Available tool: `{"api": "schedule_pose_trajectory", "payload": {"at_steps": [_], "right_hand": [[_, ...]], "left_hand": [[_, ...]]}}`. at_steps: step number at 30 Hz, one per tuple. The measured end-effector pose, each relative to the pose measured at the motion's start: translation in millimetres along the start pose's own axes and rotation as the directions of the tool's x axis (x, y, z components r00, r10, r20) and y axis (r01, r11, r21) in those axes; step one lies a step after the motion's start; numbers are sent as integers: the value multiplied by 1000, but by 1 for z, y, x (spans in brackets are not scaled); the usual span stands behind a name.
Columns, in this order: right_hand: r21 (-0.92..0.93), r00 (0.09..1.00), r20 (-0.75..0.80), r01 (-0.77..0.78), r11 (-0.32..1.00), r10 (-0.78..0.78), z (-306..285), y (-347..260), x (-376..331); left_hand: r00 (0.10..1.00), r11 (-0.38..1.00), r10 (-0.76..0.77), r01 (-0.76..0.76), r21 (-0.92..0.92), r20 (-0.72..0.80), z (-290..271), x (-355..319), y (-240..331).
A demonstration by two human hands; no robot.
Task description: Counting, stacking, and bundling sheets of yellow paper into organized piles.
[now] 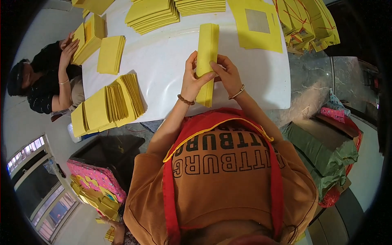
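Both my hands grip a thick, long bundle of yellow paper sheets (pixel 207 49) standing on edge on the white table (pixel 163 69). My left hand (pixel 192 79) wraps the bundle's left side, thumb across its front. My right hand (pixel 228 75) presses its right side, fingers curled onto it. A bead bracelet is on my left wrist, a thin bangle on my right.
Fanned stacks of yellow sheets (pixel 110 104) lie at the table's left edge, a smaller stack (pixel 110 54) behind them, more stacks (pixel 153 15) at the far side. A flat yellow sheet with a grey square (pixel 257 24) lies far right. Another person (pixel 49 79) handles sheets at left. Green sacks (pixel 322 153) sit right.
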State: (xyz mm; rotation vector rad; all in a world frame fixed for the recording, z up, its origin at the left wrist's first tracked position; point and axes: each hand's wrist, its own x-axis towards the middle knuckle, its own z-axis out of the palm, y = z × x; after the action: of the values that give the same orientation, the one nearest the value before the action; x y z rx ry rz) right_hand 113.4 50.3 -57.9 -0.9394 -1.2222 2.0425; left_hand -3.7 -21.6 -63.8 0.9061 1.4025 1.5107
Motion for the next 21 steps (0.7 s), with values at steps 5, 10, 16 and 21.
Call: {"api": "schedule_pose_trajectory", "payload": {"at_steps": [5, 10, 16, 21], "right_hand": [[-24, 1000, 2, -2, 1000, 2, 0, -3, -2], [-42, 1000, 8, 3, 999, -3, 0, -1, -2], [-44, 1000, -3, 15, 999, -15, -2, 1, -1], [-23, 1000, -3, 23, 999, -23, -2, 4, 0]], "left_hand": [[1000, 997, -4, 5, -71, 17, 1, -1, 5], [1000, 999, 17, -16, -40, 11, -2, 0, -3], [1000, 997, -7, 9, -81, 27, -2, -1, 4], [1000, 990, 5, -1, -144, 27, -3, -2, 2]]}}
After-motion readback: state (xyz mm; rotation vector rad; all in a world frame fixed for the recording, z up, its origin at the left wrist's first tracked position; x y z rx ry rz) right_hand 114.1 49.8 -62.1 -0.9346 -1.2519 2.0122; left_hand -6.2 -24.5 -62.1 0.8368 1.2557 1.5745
